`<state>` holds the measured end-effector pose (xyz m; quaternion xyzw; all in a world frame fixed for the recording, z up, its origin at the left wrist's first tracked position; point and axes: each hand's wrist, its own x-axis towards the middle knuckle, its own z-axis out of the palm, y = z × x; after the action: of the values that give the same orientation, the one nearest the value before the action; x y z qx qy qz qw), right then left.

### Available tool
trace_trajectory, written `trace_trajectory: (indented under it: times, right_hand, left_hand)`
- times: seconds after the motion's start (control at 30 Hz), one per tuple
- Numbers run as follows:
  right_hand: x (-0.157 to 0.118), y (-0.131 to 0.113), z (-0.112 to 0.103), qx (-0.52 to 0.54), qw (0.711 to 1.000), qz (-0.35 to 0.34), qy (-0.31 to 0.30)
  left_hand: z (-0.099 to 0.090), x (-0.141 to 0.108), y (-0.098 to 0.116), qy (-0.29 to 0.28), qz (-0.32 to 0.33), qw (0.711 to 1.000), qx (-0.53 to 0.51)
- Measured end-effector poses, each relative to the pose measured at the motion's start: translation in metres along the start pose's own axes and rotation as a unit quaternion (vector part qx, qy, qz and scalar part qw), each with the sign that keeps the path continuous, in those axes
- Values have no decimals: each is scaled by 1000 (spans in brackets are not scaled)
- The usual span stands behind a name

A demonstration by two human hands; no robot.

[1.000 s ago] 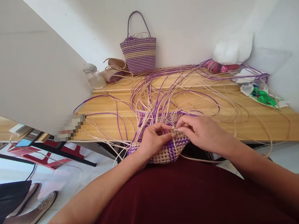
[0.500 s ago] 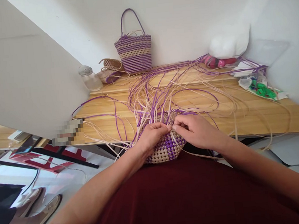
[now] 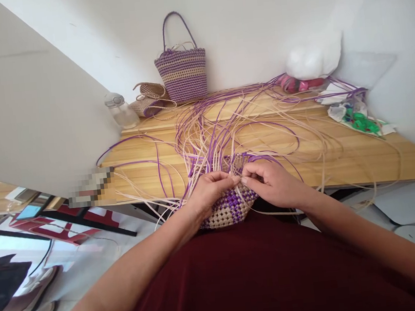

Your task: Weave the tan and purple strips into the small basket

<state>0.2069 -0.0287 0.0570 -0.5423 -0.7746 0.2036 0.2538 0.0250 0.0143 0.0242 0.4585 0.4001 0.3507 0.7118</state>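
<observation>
A partly woven basket [image 3: 231,209] in cream and purple rests at the table's front edge, against my body. Long loose cream and purple weaving strips [image 3: 209,140] fan out from its rim over the table. My left hand [image 3: 216,186] lies over the basket's left upper side, thumb and forefinger pinched at the rim on a cream strip. My right hand [image 3: 268,181] is closed at the same spot from the right, its thumb and finger pinching a cream strip too. The fingertips of both hands nearly touch, and they hide the exact crossing of the strips.
On the wooden table [image 3: 285,167], a purple-and-cream handbag [image 3: 181,79] stands against the wall. Left of it are small woven pieces [image 3: 149,105] and a clear bottle [image 3: 125,114]. A white bag [image 3: 311,57] and green material [image 3: 362,121] sit at right. A person's shoes [image 3: 33,294] show lower left.
The view has shifted slightly, so the background sits a little further left. My hands stay pinched at the same place on the rim. The person's feet at lower left have moved.
</observation>
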Motion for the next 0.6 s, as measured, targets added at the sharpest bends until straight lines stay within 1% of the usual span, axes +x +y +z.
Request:
trace_trajectory:
  times: [0.07, 0.13, 0.2, 0.27, 0.3, 0.33, 0.4, 0.43, 0.47, 0.5, 0.6]
  right_hand:
    - [1, 0, 0, -15, 1000, -2, 6]
    - [-2, -1, 0, -50, 998, -11, 31]
    - [-8, -4, -2, -105, 989, -37, 97]
    - [-17, -8, -3, -156, 969, -76, 177]
    - [-22, -10, -2, -170, 962, -98, 189]
    - [-26, -12, -1, -175, 962, -116, 174]
    - [-33, -15, 3, -158, 975, -129, 90]
    - [-36, -15, 6, -139, 982, -122, 47]
    - [-37, -15, 8, -117, 987, -105, 22]
    - [-38, -15, 9, -95, 992, -83, 15]
    - [-38, -12, 7, -54, 997, -40, 37]
  left_hand:
    - [0, 0, 0, 4, 5, 1000, 5]
    - [-1, 0, 1, 16, 2, 1000, 10]
    - [-2, 0, 1, 27, -10, 1000, 6]
    - [-3, 0, 2, 34, -15, 999, -1]
    - [-3, -1, 2, 35, -13, 999, -3]
    - [-3, -1, 2, 34, -9, 999, -1]
    - [-3, -2, 2, 32, 2, 999, 9]
    - [-3, -3, 2, 31, 8, 999, 12]
    - [-2, -3, 2, 28, 12, 999, 13]
    - [-2, -3, 2, 25, 15, 999, 13]
    - [-4, -3, 2, 9, 13, 1000, 7]
